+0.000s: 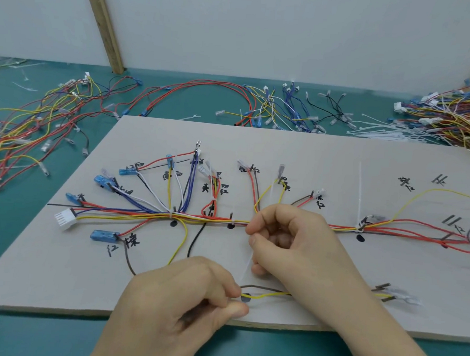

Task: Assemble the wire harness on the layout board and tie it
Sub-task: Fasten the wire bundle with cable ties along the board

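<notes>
Right hand (287,240) pinches a cable tie (248,263) beside the trunk bundle (199,219); left hand (184,292) pinches the yellow wire (265,296) below. Pull carelessly and that branch could slip off its mark.

Both hands (293,240) pinch cable tie (248,263) on board (60,277).

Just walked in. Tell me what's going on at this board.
A person is building a wire harness on a grey layout board. The right hand sits on the main bundle and pinches a white cable tie there. The left hand pinches the yellow and brown wires of a lower branch. Several ties are already on the trunk. Loose wires lie on the green table.
</notes>
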